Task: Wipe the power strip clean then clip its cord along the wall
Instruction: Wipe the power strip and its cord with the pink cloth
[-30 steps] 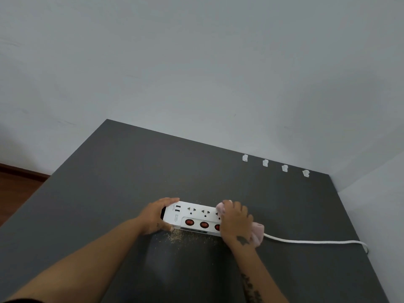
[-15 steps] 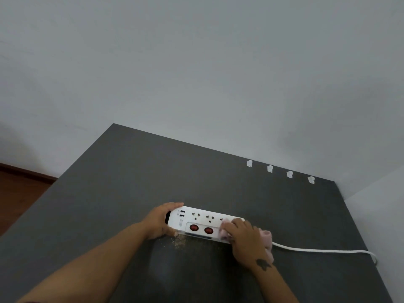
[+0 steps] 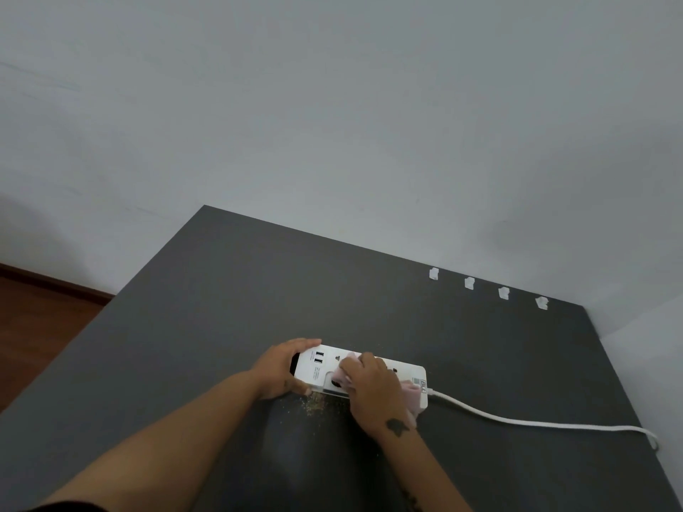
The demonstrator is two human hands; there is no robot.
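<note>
Step in hand: wiping. Your left hand (image 3: 282, 369) cups the near-left end of the white plastic power strip (image 3: 408, 375), fingers curled over its end and pinning it to the dark grey worktop (image 3: 221, 308). Your right hand (image 3: 373, 391) presses a pale pink cloth (image 3: 413, 395) flat on the strip's top face, grip closed on the cloth, covering the sockets and switches mid-body.

To do it well, I judge: keep the left hand firm so the strip does not skid; stroke along the length, not across; work the cloth edge around the socket recesses. Tan crumbs (image 3: 314, 404) lie on the worktop just beside the strip's front edge; sweep those too, or they may re-soil the casing.

Position: strip lies flat, centre-right of the worktop, well apart from the wall. Long axis runs left to right, slightly skewed. USB end points left; the white round cord (image 3: 517, 421) exits the right end and trails toward the right edge. Four small white wall clips (image 3: 469, 283) sit at the far edge, unused.
</note>
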